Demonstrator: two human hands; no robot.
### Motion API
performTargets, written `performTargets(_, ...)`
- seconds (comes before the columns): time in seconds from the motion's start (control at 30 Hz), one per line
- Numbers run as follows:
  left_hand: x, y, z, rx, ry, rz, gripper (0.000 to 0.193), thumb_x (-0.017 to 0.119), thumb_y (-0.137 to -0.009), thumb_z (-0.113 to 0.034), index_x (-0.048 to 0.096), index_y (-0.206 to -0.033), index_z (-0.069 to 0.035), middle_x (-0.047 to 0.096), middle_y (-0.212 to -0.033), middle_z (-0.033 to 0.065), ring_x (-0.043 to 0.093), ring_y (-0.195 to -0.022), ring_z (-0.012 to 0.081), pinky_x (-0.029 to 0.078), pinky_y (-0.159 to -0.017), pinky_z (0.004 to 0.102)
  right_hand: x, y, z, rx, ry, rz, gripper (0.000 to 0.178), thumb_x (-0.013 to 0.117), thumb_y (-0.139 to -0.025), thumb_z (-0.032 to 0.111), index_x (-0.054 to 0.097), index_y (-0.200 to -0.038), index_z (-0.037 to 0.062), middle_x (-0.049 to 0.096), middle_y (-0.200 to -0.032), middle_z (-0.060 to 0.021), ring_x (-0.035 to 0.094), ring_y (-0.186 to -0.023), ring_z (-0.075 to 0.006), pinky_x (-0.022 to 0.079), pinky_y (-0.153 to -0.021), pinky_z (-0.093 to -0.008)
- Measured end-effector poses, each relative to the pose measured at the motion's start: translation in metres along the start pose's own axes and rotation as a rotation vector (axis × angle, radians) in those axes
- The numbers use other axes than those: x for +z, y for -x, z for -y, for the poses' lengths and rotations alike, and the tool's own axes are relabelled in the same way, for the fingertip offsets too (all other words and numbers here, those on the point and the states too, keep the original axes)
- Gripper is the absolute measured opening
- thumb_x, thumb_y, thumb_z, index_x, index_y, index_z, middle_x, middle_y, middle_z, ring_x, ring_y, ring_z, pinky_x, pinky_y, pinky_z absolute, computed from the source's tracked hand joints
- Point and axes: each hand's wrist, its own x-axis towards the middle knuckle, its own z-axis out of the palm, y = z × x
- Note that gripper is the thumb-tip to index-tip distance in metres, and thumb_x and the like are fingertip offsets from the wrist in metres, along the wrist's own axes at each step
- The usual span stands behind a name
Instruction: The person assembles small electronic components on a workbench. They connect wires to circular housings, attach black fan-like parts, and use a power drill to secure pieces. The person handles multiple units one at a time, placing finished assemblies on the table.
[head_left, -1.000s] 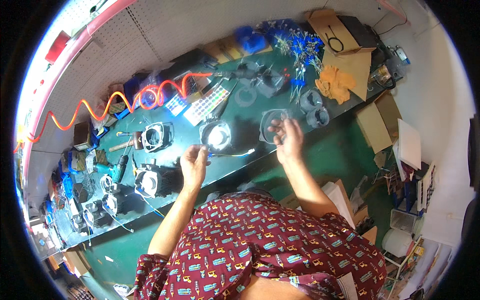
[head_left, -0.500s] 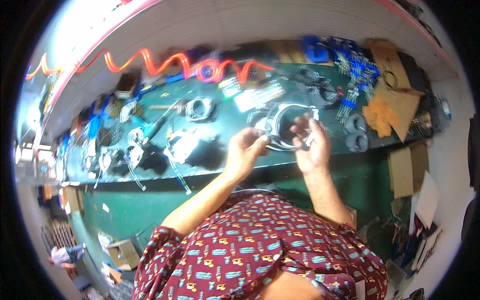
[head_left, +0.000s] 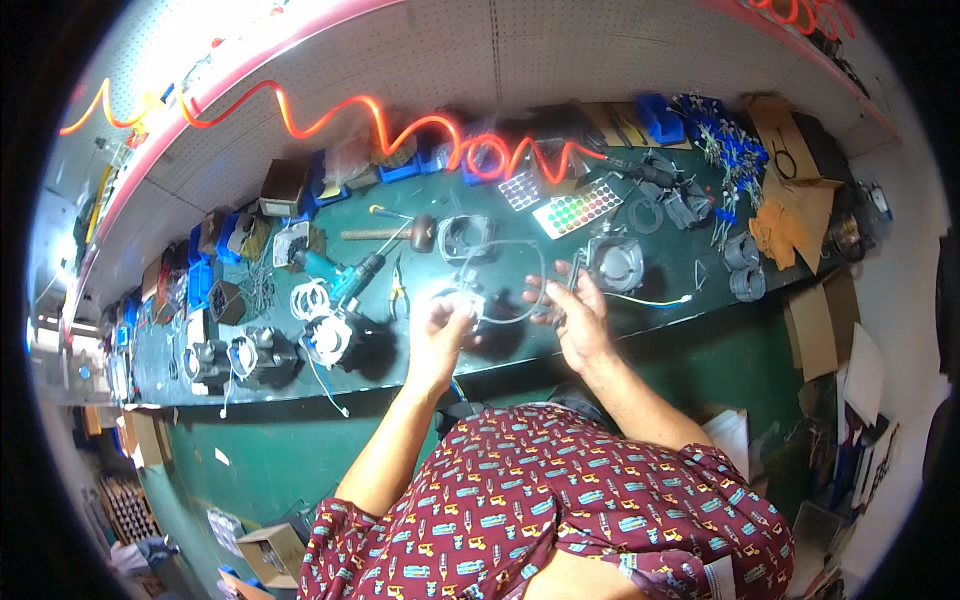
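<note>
A thin grey flexible ring [head_left: 516,320], smeared by motion, is stretched between my two hands above the bench. My left hand [head_left: 440,335] pinches its left side, over a pale round motor housing that it mostly hides. With fingers curled and partly spread, my right hand [head_left: 578,318] holds the ring's right side. Just beyond that hand sits a grey round housing [head_left: 618,262] with a thin wire [head_left: 650,302] trailing right. Another grey housing [head_left: 467,238] lies behind the ring. To the left stand several more housings [head_left: 335,340] with hanging wires.
Left of centre lie a mallet [head_left: 424,233], a teal power drill [head_left: 350,278] and pliers [head_left: 398,292]. Sticker sheets [head_left: 580,208] are at the back. Grey rings [head_left: 744,268], orange gloves [head_left: 776,235] and blue-tipped parts [head_left: 725,140] are on the right. An orange coiled hose [head_left: 380,120] hangs above.
The view has shifted, so the bench sits further right in it. Both hands have moved left along the bench with the ring, away from the wired housing on the right.
</note>
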Motion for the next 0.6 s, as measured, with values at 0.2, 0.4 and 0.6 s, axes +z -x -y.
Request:
performTargets(0.2, -0.091, -0.020, 0.003, -0.027, -0.087, 0.009, 0.014, 0.066, -0.099, -0.017, 0.063, -0.095, -0.004, 0.063, -0.079, 0.0014, 0.059, -0.065, 0.0092, 0.054, -0.060, 0.0266, 0.034, 0.012, -0.071, -0.050, 0.082, -0.174, 0.058, 0.064, -0.093, 0.003, 0.033, -0.142, 0.0083, 0.066, -0.121, -0.0177, 0.070, -0.099, -0.0220, 0.057, -0.066, -0.0273)
performTargets(0.4, -0.148, -0.056, 0.024, -0.096, -0.203, 0.096, 0.014, 0.066, -0.098, -0.018, 0.061, -0.091, -0.007, 0.059, -0.076, -0.0015, 0.055, -0.065, 0.0083, 0.052, -0.062, 0.0266, 0.022, 0.024, -0.149, -0.238, 0.485, -0.306, 0.081, 0.077, -0.077, 0.001, 0.033, -0.146, 0.0007, 0.066, -0.108, -0.0118, 0.067, -0.090, -0.0160, 0.056, -0.079, -0.0306)
performTargets(0.6, -0.155, -0.067, 0.038, -0.134, -0.325, 0.279, 0.018, 0.065, -0.099, -0.020, 0.060, -0.089, -0.006, 0.057, -0.075, -0.0011, 0.054, -0.065, 0.0086, 0.054, -0.060, 0.0274, 0.039, 0.030, -0.180, -0.251, 0.635, -0.291, 0.091, 0.078, -0.074, -0.002, 0.029, -0.150, 0.0029, 0.061, -0.101, -0.0079, 0.063, -0.089, -0.0162, 0.056, -0.079, -0.0316)
